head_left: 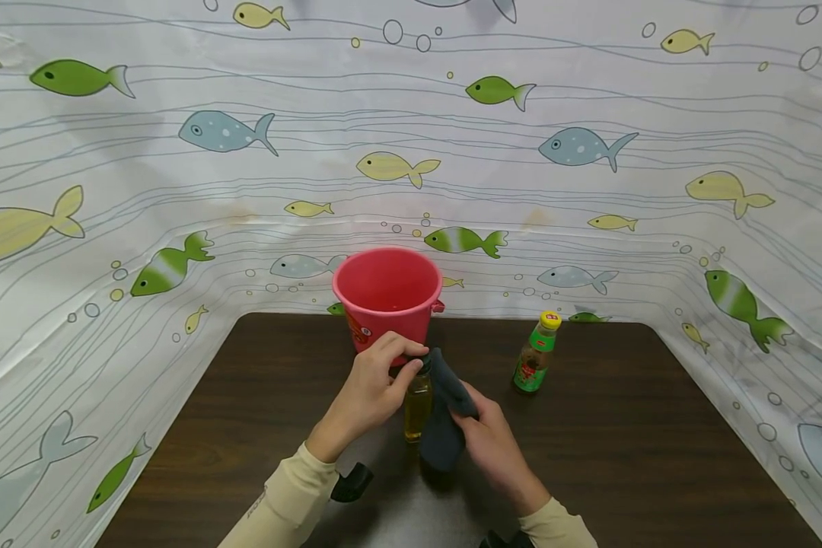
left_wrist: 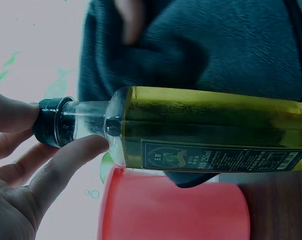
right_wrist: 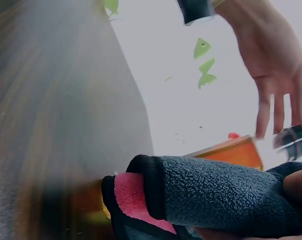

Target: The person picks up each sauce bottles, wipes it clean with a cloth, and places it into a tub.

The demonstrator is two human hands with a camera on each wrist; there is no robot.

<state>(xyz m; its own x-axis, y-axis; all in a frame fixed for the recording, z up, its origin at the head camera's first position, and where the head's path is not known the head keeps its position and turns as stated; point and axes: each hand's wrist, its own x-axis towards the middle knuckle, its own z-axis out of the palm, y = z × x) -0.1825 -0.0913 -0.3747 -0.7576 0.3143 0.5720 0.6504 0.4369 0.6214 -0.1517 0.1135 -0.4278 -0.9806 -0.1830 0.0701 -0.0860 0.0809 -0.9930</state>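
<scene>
A glass bottle of yellow-green oil with a dark cap stands upright near the middle of the table. My left hand pinches it at the cap, the thumb lying along the neck in the left wrist view. A dark grey cloth, folded and hanging along the bottle's right side, is gripped by my right hand. Up close in the right wrist view, the cloth is fuzzy with black edging and a pink patch. It hides part of the bottle there.
Behind the bottle, a pink bucket stands at the back of the dark wooden table. To the right is a small bottle with a yellow cap and green label. A fish-patterned sheet surrounds the table's back and sides.
</scene>
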